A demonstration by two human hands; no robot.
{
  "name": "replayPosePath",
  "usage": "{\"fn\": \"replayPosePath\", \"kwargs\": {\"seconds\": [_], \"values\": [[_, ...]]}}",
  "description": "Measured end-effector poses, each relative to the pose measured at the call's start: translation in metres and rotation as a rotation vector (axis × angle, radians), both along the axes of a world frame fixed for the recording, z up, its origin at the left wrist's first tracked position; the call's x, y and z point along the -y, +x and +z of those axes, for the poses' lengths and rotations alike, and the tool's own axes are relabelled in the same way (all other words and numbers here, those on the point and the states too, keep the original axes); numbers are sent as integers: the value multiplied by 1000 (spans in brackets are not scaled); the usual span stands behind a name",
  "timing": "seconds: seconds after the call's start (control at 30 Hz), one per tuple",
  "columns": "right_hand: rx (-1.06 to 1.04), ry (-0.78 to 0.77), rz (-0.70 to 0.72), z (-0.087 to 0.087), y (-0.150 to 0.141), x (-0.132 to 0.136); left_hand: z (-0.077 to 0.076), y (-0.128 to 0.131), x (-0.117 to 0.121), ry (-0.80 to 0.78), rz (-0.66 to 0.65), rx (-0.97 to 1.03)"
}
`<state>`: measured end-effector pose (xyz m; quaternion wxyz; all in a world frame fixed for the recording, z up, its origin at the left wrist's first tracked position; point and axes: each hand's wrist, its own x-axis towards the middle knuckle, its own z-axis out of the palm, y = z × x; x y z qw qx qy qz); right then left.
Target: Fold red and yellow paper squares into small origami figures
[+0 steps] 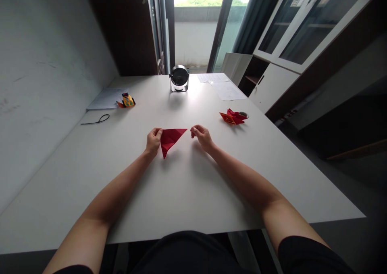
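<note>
Head view: left hand (153, 141) pinches the folded red paper (171, 139) at its left corner, mid-tabletop (187, 185). Right hand (202, 137) hovers just right, fingertips together, empty. Mid-fold, I'd judge; next wants the right corner gripped

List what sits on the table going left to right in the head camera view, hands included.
Black cable loop → yellow toy car → left hand → red folded paper → right hand → red paper pieces.
</note>
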<state>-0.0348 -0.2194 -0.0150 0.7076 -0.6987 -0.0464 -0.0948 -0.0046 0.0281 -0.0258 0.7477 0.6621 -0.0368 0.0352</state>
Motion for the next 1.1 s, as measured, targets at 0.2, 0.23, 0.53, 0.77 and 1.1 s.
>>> {"fn": "replayPosePath", "kwargs": {"seconds": [0.2, 0.23, 0.53, 0.77, 1.1], "values": [[43, -143, 157, -2, -6, -8, 0, 4, 0, -108, -44, -86], [57, -204, 171, -2, -7, -10, 0, 5, -1, -133, -54, -96], [148, -305, 232, 6, -17, -21, -4, 6, 0, -218, -119, -109], [189, -308, 294, 4, -18, -24, 1, 1, 2, -174, -153, -92], [240, -336, 216, -1, -17, -25, -3, 2, 3, -138, -277, -116]]}}
